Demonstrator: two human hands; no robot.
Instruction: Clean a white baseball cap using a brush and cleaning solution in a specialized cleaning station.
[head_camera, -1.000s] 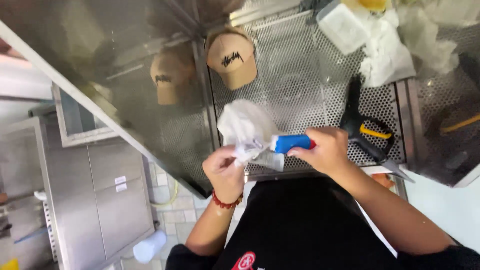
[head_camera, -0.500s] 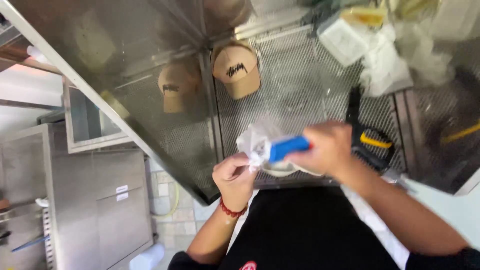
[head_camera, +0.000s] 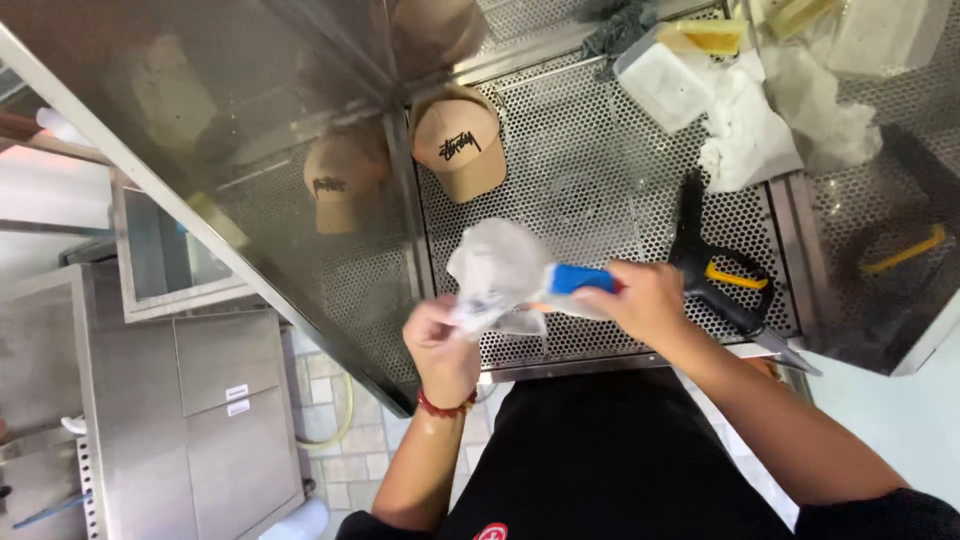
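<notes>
Crinkled clear plastic, a small bag (head_camera: 497, 275), sat pinched between the two hands just above the front edge of a perforated steel shelf (head_camera: 600, 190). A blue-handled tool (head_camera: 580, 279) poked into the bag from its right side, and whatever lay at the tool's far end was hidden inside the plastic.

The left hand (head_camera: 443, 335) came up from below the bag, forearm nearly vertical, a red bead bracelet (head_camera: 446, 405) at the wrist. Its fingers were curled closed on the bag's lower left corner. The right hand (head_camera: 647, 300) reached in from the bag's right, forearm slanting down toward the lower right corner of the view, and was clenched around the blue handle, knuckles up.

Beyond the bag, a tan cap (head_camera: 460, 145) lay on the shelf, crown up. To the bag's right, just past the right hand, lay a black squeegee (head_camera: 715, 275) with a yellow trim. Farther off, up and right of the bag, were a white lidded tub (head_camera: 665, 80) and crumpled white cloths (head_camera: 745, 130).

Left of the bag a slanted shiny steel panel (head_camera: 200, 130) mirrored the cap. Below and left of it stood grey steel cabinet doors (head_camera: 190, 400) over a pale tiled floor (head_camera: 335, 470). The person's black apron (head_camera: 600, 460) filled the view below the bag.
</notes>
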